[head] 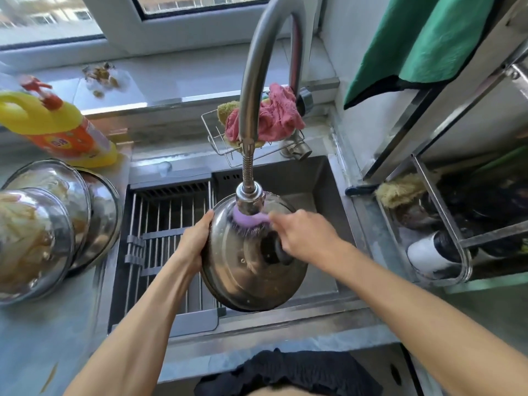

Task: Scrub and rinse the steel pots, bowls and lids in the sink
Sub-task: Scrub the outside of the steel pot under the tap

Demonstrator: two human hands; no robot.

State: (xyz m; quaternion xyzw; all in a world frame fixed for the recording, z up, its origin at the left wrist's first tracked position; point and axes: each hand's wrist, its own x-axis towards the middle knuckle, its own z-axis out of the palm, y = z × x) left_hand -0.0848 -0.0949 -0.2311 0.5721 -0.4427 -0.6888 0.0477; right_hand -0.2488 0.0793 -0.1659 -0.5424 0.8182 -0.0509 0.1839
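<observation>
Detergent bottle (54,127) blurred, steel bowls (43,230) cut off left

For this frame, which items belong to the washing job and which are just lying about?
In use: steel lid, purple brush, left hand, right hand, faucet head, dirty steel bowls.
Lying about: green cloth, pink rag, detergent bottle.

Steel lid (245,270) with black knob (275,250), tilted over the sink (323,178) under the faucet head; I grip its 9 o'clock rim. Purple brush (251,220) bristles press its 12 o'clock edge. Stacked steel bowls (54,224) upside down on counter at 9 o'clock.
</observation>
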